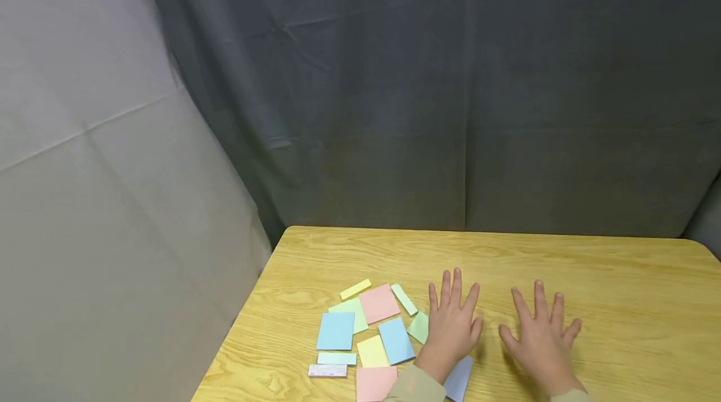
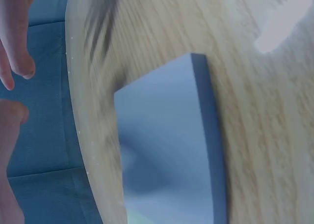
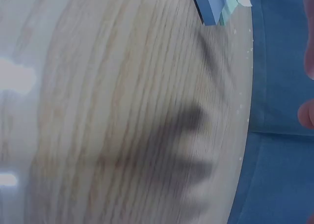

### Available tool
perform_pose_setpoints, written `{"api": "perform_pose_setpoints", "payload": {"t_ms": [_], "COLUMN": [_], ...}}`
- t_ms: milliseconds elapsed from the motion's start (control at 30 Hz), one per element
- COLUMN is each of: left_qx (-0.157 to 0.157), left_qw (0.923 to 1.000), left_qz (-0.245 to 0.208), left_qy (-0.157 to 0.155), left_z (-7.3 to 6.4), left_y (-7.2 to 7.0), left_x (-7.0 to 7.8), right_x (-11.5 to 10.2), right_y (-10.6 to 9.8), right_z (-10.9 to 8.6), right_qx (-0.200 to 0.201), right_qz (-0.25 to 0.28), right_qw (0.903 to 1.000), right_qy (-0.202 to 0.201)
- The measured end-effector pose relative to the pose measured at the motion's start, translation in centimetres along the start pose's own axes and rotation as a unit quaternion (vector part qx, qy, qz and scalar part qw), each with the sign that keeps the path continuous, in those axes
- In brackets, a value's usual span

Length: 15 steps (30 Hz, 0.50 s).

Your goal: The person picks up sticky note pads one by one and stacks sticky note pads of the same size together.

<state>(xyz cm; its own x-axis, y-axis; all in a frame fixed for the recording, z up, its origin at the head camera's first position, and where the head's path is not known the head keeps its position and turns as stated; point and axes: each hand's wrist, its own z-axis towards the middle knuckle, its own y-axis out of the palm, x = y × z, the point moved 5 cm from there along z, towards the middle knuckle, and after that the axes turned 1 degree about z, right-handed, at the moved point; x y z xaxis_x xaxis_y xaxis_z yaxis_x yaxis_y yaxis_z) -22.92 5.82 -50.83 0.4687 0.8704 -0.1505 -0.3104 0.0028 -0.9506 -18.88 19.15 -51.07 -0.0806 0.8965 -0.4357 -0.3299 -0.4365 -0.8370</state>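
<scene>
My left hand is held palm down with its fingers spread and nothing in it. Under its wrist lies a periwinkle sticky note pad, partly hidden by the forearm; the left wrist view shows this thick pad close up. A green sticky note pad shows at the hand's left side. My right hand, also spread and holding nothing, hovers over bare wood with its shadow below. More pads lie to the left: pink, blue, another blue and yellow.
Narrow note strips in yellow, mint and pale blue lie around the pads. A small pale strip with ruler-like markings is at the lower left. Dark cloth hangs behind the wooden table, pale cloth at its left.
</scene>
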Motion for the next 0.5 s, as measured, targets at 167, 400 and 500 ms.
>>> {"api": "perform_pose_setpoints", "payload": {"t_ms": [167,400,500], "left_qx": [-0.017,-0.034,-0.035], "left_qw": [0.9998,0.9992,0.9991], "left_qz": [-0.009,-0.008,-0.007], "left_qy": [-0.010,-0.021,-0.023], "left_z": [0.5,0.8,0.7], "left_y": [0.0,0.0,0.1], "left_x": [-0.3,-0.7,-0.7], "right_x": [0.4,0.5,0.3], "right_y": [-0.3,-0.6,-0.5], "right_z": [0.4,1.1,1.0], "right_qx": [-0.001,-0.012,-0.028], "right_qz": [0.002,-0.004,-0.002], "right_qw": [1.0000,0.9998,0.9994], "right_qy": [-0.005,-0.018,-0.022]}}
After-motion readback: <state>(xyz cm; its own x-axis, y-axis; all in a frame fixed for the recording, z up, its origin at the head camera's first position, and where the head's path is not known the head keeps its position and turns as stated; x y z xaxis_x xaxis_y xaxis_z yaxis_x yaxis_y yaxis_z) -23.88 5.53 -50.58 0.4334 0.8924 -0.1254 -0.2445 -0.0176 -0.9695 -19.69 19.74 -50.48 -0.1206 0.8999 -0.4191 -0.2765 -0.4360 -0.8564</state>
